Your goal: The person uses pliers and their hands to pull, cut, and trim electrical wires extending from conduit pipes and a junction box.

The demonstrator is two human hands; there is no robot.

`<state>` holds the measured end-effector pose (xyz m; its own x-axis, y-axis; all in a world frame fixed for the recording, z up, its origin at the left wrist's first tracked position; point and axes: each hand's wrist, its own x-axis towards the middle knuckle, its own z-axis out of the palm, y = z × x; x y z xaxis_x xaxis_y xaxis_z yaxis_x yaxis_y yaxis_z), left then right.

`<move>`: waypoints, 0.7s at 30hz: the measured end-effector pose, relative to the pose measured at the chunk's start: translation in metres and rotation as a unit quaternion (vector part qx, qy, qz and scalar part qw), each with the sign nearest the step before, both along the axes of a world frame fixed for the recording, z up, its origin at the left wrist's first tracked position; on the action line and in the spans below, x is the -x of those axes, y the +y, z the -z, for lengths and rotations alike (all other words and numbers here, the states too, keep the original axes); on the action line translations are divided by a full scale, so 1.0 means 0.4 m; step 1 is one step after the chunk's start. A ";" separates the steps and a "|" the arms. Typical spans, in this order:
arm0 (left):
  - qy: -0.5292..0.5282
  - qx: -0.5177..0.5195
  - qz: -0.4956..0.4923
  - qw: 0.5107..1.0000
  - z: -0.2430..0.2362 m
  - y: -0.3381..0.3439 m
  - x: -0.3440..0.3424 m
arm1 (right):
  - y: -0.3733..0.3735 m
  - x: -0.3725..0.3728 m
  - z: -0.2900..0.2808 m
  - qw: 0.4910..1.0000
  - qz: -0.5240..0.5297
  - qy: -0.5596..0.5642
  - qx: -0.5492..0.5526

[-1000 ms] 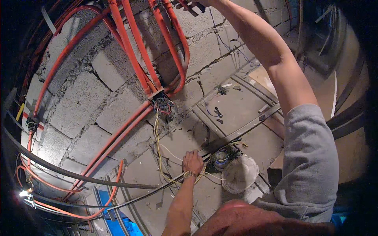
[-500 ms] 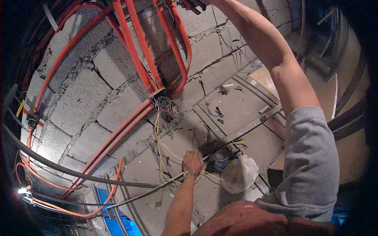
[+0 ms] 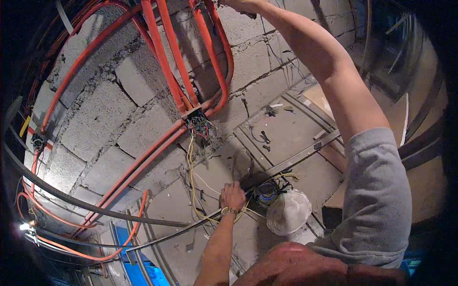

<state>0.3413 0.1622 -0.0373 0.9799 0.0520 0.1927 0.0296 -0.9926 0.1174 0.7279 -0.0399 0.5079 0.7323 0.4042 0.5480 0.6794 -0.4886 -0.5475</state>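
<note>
My left hand (image 3: 233, 196) is closed over a long metal rail (image 3: 291, 158), its fingers curled at the rail's edge. Loops of yellow wire (image 3: 192, 167) hang down from an open wall box (image 3: 197, 122) full of coloured wire ends and pass around my left wrist. My right arm stretches up to the top edge of the picture, beside the red corrugated conduits (image 3: 168, 52). There my right hand (image 3: 238, 4) is mostly cut off, and its fingers are hidden. A small dark piece shows just under it, too little to name.
A round whitish tub-like object (image 3: 288, 213) stands right of my left hand, beside a coil of dark and blue wire (image 3: 267, 192). A block wall (image 3: 98, 119) carries more conduits. A black hose (image 3: 95, 208) crosses at left, near a bright lamp (image 3: 25, 227).
My right hand has shifted slightly up and left, and the dark tool seen in it before is mostly out of the picture. My left hand stays on the rail.
</note>
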 end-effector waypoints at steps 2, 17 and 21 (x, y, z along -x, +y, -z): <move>0.036 -0.003 -0.003 0.999 0.002 -0.006 -0.007 | -0.002 -0.139 0.005 0.991 0.065 -0.105 0.058; -0.048 -0.037 -0.004 0.998 0.061 0.031 0.008 | 0.015 -0.007 -0.003 0.997 -0.004 0.073 -0.040; 0.000 0.007 0.013 1.000 -0.020 -0.020 -0.012 | -0.111 0.033 0.014 0.991 -0.067 0.093 -0.063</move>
